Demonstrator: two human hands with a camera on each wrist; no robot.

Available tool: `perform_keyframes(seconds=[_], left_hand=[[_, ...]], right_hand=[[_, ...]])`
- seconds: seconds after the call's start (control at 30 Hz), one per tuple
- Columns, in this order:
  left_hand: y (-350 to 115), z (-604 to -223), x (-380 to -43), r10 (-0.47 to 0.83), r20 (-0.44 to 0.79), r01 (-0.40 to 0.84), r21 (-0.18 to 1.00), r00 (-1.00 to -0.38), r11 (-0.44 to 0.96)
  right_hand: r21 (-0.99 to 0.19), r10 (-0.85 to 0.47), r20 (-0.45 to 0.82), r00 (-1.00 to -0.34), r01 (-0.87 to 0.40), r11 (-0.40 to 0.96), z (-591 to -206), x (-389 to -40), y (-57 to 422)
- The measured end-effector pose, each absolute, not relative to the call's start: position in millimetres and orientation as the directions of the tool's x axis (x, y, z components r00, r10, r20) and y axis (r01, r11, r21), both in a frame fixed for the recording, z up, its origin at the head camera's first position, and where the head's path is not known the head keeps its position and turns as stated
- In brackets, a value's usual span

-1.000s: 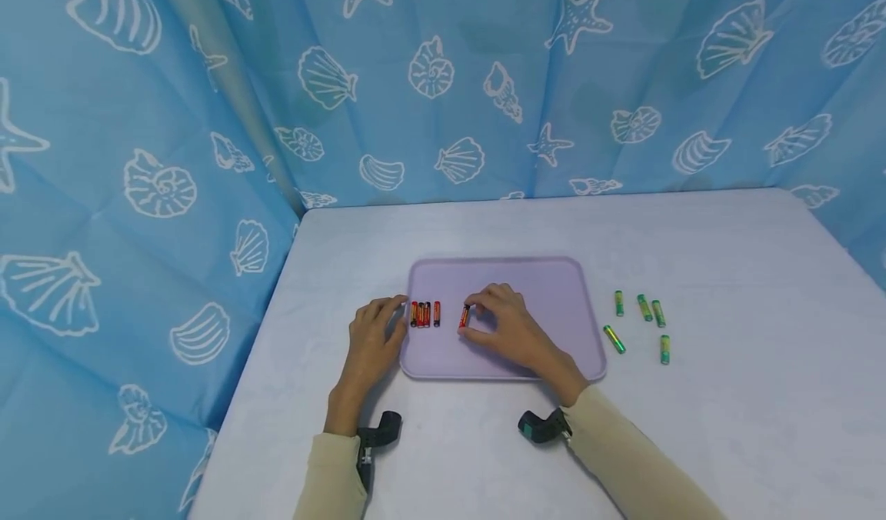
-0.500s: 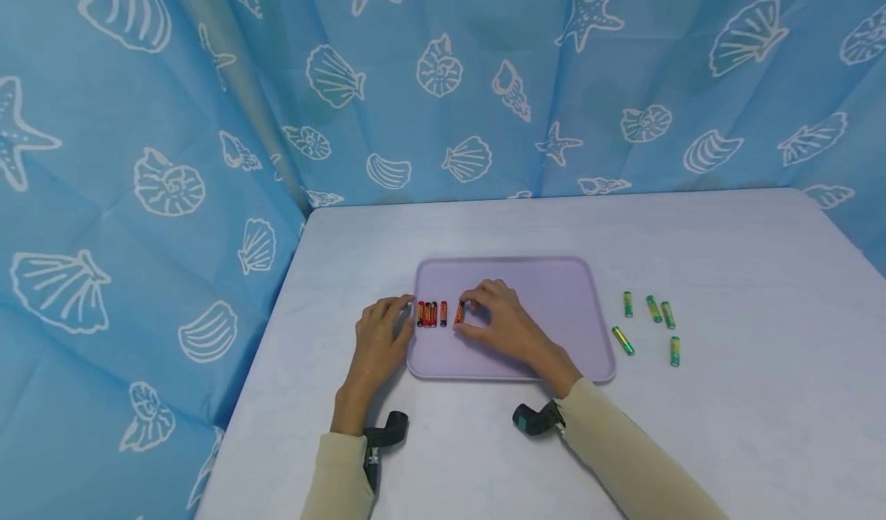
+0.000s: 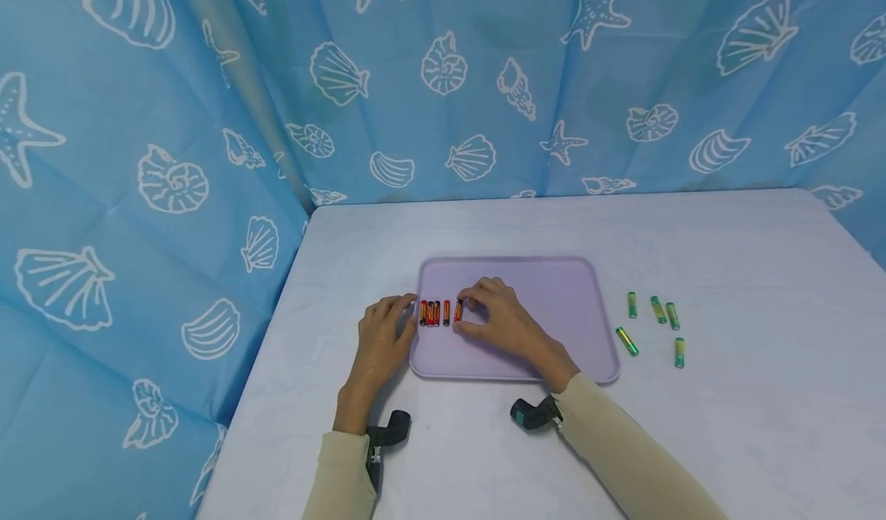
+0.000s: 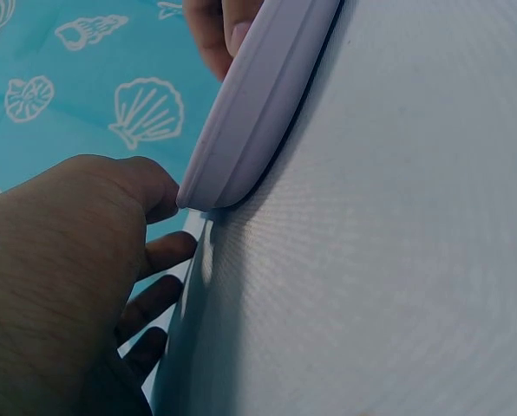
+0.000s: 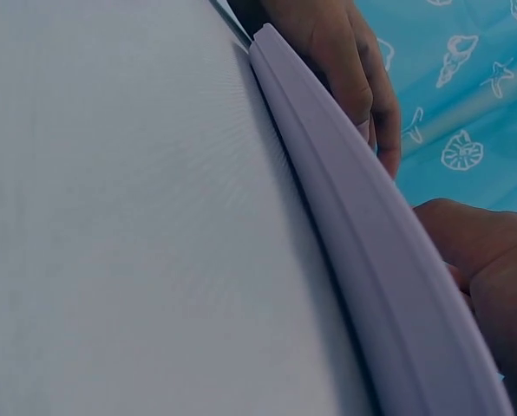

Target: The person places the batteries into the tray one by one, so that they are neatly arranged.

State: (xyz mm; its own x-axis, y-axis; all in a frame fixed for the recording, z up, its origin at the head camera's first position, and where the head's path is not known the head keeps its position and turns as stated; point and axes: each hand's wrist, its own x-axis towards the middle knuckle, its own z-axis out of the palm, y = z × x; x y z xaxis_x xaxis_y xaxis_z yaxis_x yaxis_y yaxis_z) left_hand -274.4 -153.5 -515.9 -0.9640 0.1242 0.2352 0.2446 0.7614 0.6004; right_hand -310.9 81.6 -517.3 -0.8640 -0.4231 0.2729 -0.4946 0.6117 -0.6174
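1. Red-and-black cylindrical battery (image 3: 458,311): inside the left half of the lilac rectangular tray (image 3: 547,297), pinched at its ends by the right hand (image 3: 504,316).
2. Pushed too far left, it could set four matching batteries (image 3: 446,313) by the left edge rolling.
3. Right hand reaches over the near edge; left hand (image 3: 379,343), loosely bent, holding nothing, touches the left edge.

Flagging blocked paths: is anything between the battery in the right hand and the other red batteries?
Nothing visible. In the head view, only a narrow strip of bare tray separates the red battery pinched by the right hand from the nearest neighbouring battery. The left hand is outside that gap, at the tray's left edge.
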Motion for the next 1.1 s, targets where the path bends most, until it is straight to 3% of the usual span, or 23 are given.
perform_keyframes(seconds=[1.1], left_hand=[[-153.5, -516.4, -275.4, 0.125, 0.240, 0.246, 0.585, -0.963, 0.773]], right_hand=[[-0.612, -0.459, 0.225, -0.859, -0.491, 0.619, -517.6, -314.6, 83.3]])
